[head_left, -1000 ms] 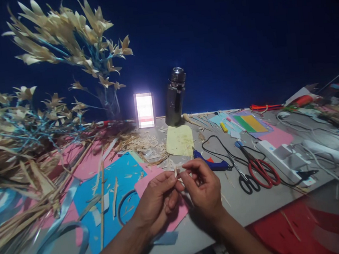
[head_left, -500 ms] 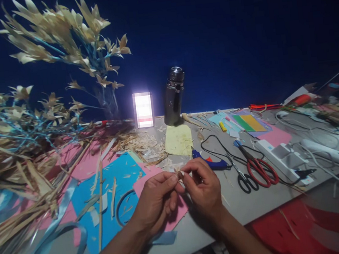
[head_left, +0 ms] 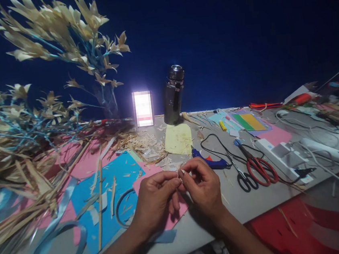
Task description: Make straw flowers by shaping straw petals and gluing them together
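My left hand [head_left: 155, 199] and my right hand [head_left: 204, 188] meet over the front of the table, fingertips together. Both thumbs and forefingers pinch a small pale piece of dried husk [head_left: 180, 175], mostly hidden by the fingers. Under my left hand lie pink paper [head_left: 178, 211] and a blue sheet [head_left: 109, 190] sprinkled with husk scraps. Just beyond my right hand rests a blue glue gun [head_left: 215, 163]. Black-handled scissors [head_left: 248, 181] and red-handled scissors [head_left: 262, 172] are to its right.
A dark flask [head_left: 173, 98] stands at the back behind a yellow cloth-like square [head_left: 178, 139]. Dried husk flowers on blue stems [head_left: 66, 45] rise at the left. A white power strip [head_left: 283, 157] with cords lies right. Blue ribbon [head_left: 54, 252] loops at front left.
The fingertips have shifted slightly around the small husk piece, and my left thumb and forefinger sit a little differently. Nothing on the table has moved.
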Demonstrator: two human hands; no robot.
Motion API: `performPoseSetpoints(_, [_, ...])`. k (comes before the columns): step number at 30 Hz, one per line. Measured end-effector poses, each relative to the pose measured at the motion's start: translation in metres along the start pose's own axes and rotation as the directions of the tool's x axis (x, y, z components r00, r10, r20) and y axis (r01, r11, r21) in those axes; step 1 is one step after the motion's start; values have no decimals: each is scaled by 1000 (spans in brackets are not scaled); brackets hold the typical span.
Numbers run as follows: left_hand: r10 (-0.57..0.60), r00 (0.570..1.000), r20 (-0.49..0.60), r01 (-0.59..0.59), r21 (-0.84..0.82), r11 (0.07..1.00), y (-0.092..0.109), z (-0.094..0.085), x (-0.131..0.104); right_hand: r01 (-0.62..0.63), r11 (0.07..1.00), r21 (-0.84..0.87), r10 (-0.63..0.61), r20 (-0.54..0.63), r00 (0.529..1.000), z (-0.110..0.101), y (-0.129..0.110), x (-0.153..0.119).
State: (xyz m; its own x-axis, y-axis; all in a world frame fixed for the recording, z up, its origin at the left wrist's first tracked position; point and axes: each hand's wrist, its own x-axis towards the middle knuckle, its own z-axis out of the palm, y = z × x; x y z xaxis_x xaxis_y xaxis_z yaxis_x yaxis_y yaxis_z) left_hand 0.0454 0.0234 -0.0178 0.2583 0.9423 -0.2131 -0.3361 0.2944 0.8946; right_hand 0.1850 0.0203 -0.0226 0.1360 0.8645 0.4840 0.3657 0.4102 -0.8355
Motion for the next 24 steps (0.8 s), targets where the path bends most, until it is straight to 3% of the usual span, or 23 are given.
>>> performPoseSetpoints(7, [65,997,-35,-62,99,993,0,-1,-3,-8,1000,6,8,4,1000,-2,-2,0])
performPoseSetpoints(15, [119,986,-118,-105,117,988,-6,-4,1,85,996,-11,-85,0,996,-3,-6,0])
performPoseSetpoints(19, [266,946,-187,-213,259,942,2,-1,-3,163,986,-43,-166,-71,984,-4,-7,1])
performPoseSetpoints(24, [421,886,-194,-321,398,860,6,-1,-4,260,964,-55,-263,-72,962,-6,-7,1])
